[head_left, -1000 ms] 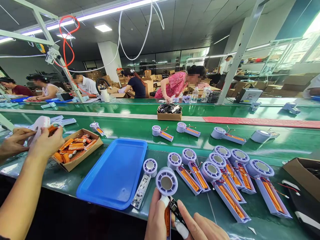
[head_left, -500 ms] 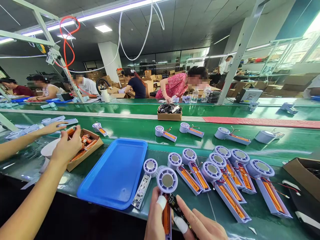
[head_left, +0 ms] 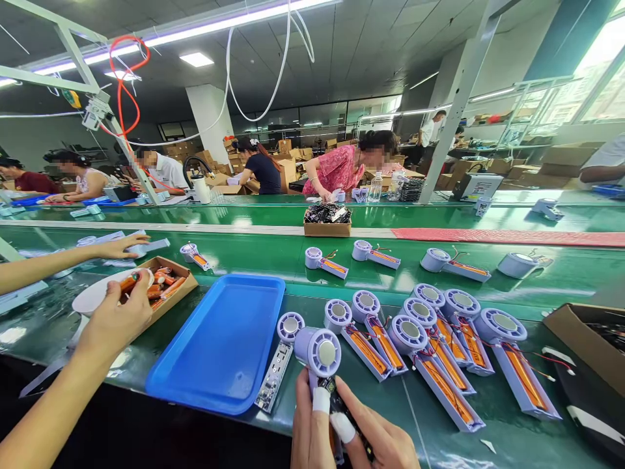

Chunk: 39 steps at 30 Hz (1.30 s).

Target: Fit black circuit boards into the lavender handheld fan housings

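At the bottom middle, my left hand is closed round the handle of a lilac handheld fan, whose round head faces up and tilts to the right. White finger covers show on a digit of each hand. My right hand pinches a narrow black circuit board against the fan's handle, and most of the handle's inside is hidden by my fingers. Just left lies another fan with a pale circuit board in its handle. Several open fans with orange batteries and loose wires lie to the right.
A blue tray lies left of my hands. Beyond it, a co-worker's hand holds an orange battery by a carton of batteries. Several fans lie on the green conveyor. A cardboard box stands at the right edge.
The fan in my hands has tilted, so the side of its head now shows. My right hand has shifted slightly left. The co-worker's hand with the battery has moved lower.
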Each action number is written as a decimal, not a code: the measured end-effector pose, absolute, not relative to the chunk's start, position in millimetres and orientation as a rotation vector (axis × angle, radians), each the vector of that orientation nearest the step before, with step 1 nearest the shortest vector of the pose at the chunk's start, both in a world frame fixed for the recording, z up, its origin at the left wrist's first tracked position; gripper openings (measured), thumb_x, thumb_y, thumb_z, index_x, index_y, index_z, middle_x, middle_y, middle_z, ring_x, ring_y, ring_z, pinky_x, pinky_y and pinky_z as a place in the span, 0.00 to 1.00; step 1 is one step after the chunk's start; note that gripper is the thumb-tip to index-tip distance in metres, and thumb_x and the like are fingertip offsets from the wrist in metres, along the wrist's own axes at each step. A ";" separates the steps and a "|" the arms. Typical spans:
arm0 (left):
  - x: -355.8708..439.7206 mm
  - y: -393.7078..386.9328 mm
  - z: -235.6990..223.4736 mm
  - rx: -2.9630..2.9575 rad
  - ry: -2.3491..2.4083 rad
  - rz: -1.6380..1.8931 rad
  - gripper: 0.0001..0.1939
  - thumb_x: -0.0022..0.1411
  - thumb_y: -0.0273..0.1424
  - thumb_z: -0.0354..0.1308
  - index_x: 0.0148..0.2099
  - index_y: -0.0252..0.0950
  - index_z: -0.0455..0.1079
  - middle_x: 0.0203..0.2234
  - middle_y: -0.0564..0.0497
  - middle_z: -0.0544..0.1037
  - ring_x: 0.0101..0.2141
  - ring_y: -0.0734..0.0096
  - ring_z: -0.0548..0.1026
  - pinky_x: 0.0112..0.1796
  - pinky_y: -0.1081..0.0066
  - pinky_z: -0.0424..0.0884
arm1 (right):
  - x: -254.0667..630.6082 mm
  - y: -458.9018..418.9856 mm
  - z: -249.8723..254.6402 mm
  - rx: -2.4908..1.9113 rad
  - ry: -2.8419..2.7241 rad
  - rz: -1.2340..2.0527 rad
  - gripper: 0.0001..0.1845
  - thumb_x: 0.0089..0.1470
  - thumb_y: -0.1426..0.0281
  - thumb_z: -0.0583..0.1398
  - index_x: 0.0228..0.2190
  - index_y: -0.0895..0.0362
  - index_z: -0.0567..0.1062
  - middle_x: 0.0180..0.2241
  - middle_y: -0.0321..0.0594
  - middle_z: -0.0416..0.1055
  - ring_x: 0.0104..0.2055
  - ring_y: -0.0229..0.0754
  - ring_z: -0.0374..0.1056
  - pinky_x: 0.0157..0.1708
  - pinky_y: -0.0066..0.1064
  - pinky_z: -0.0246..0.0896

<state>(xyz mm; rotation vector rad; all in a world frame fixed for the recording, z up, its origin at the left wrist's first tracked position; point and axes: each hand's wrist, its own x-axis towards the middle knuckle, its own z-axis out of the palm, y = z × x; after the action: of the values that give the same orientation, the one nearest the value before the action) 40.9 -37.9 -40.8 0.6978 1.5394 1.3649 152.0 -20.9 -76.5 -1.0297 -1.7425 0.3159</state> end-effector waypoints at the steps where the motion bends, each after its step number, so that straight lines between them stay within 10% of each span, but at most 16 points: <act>1: 39.5 -34.7 -38.8 0.602 1.500 1.343 0.23 0.53 0.41 0.66 0.51 0.44 0.73 0.59 0.51 0.72 0.63 0.52 0.61 0.58 0.68 0.63 | 151.0 -21.1 -75.2 -1.026 -1.734 0.327 0.22 0.65 0.68 0.51 0.57 0.57 0.70 0.42 0.47 0.79 0.36 0.43 0.78 0.33 0.24 0.73; 12: 44.6 -19.1 -21.6 0.232 0.932 1.315 0.27 0.54 0.41 0.65 0.55 0.40 0.68 0.33 0.52 0.78 0.39 0.63 0.77 0.39 0.71 0.70 | 150.5 -24.9 -67.8 -1.043 -1.637 0.373 0.19 0.65 0.66 0.53 0.55 0.54 0.72 0.46 0.43 0.78 0.40 0.43 0.78 0.34 0.23 0.73; 20: 59.5 -28.8 -23.1 0.506 1.438 1.390 0.22 0.66 0.44 0.51 0.57 0.41 0.67 0.53 0.49 0.75 0.57 0.62 0.67 0.39 0.76 0.70 | 143.2 -29.6 -78.4 -1.178 -1.648 0.249 0.21 0.66 0.68 0.51 0.57 0.56 0.70 0.43 0.47 0.78 0.36 0.43 0.78 0.30 0.24 0.71; 25: 53.0 -30.4 -33.3 0.536 1.487 1.449 0.18 0.57 0.41 0.62 0.49 0.42 0.73 0.60 0.51 0.69 0.63 0.57 0.61 0.55 0.72 0.65 | 139.2 -28.8 -80.6 -1.221 -1.735 0.082 0.24 0.66 0.69 0.52 0.62 0.56 0.64 0.32 0.44 0.77 0.22 0.39 0.72 0.22 0.25 0.67; 33: 41.3 -11.9 -12.1 0.270 1.123 1.293 0.24 0.57 0.40 0.61 0.55 0.40 0.68 0.39 0.51 0.79 0.41 0.61 0.78 0.38 0.71 0.74 | 154.7 -21.2 -64.0 -1.113 -1.914 -0.019 0.27 0.67 0.68 0.50 0.65 0.54 0.56 0.23 0.36 0.66 0.19 0.36 0.64 0.20 0.26 0.60; 39: 3.4 30.2 21.4 0.186 1.101 1.306 0.17 0.64 0.39 0.58 0.51 0.36 0.70 0.43 0.48 0.77 0.39 0.66 0.77 0.38 0.64 0.76 | 166.3 -18.3 -59.3 -0.987 -1.981 -0.155 0.28 0.65 0.73 0.50 0.66 0.58 0.55 0.20 0.33 0.61 0.19 0.36 0.63 0.19 0.28 0.57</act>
<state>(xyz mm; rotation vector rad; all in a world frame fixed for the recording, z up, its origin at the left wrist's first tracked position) 3.4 30.2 21.4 0.1859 1.1007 1.3056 166.3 -18.3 -59.3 -0.9871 -1.9806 -0.1546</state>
